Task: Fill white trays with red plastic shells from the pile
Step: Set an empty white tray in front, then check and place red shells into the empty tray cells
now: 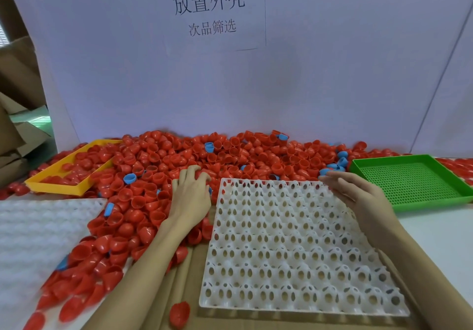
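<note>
A white tray (294,247) with empty cups lies flat at six o'clock on the cardboard-covered table (184,273). The pile of red shells (204,155) spreads from nine to one o'clock behind and left of it. The left hand (190,196) lies palm down on the pile just beside the tray's left edge, fingers curled into the shells; whether it grasps one I cannot tell. The right hand (363,196) hovers over the tray's far right corner, fingers straight and released. A second white tray (38,232) lies at eight o'clock, a yellow tray (58,178) at ten, a green tray (414,181) at two.
</note>
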`<state>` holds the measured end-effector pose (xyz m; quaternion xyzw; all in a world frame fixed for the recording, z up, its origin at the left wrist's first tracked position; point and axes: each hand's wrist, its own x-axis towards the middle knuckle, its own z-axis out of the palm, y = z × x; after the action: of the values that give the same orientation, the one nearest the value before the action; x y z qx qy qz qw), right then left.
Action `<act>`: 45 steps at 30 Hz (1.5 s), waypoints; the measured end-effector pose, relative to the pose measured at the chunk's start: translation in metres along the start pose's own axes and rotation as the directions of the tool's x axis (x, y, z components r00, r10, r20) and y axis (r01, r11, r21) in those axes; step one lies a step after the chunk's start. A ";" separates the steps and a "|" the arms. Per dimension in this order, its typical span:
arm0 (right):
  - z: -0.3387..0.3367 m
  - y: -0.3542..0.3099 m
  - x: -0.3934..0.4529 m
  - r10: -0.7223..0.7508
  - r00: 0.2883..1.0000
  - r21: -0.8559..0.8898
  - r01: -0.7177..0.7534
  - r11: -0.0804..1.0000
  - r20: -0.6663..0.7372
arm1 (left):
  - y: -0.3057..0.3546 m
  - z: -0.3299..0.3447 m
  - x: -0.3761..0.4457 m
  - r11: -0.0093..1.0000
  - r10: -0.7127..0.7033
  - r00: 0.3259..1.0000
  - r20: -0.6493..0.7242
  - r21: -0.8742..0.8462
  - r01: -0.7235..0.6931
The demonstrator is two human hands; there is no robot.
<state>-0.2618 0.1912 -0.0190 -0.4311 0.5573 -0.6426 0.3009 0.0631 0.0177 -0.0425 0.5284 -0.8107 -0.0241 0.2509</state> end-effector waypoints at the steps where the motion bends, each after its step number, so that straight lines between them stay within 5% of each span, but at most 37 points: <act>1: 0.002 -0.001 -0.002 -0.007 1.000 -0.021 0.007 1.000 0.023 | -0.002 0.002 0.002 1.000 -0.023 0.999 0.022 0.008 0.023; 13: 0.022 -0.015 -0.022 -0.070 0.984 -0.439 0.136 0.888 0.163 | 0.004 -0.029 -0.009 0.918 0.101 0.980 -0.172 -0.363 -0.159; 17: 0.026 -0.022 -0.028 -0.042 0.958 -0.395 0.156 0.905 0.283 | 0.049 -0.035 -0.035 0.700 0.234 0.972 -0.032 -0.688 -0.192; 23: 0.050 -0.023 -0.048 0.036 0.844 -0.189 0.078 0.979 0.535 | 0.094 -0.027 -0.066 0.588 0.547 0.835 -0.048 -0.688 -0.425; 32: 0.060 -0.020 -0.054 -0.121 0.923 -0.254 0.224 0.941 0.365 | 0.085 -0.033 -0.060 0.519 0.329 0.943 0.056 -0.845 -0.131; 45: 0.070 -0.012 -0.059 -0.207 0.929 -0.216 0.280 0.935 0.308 | 0.084 -0.024 -0.059 0.654 0.306 0.952 -0.010 -0.725 -0.218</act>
<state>-0.1720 0.2122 -0.0197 -0.6193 0.5290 -0.5300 0.2360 0.0214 0.1117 -0.0183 0.2633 -0.8168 -0.3319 0.3915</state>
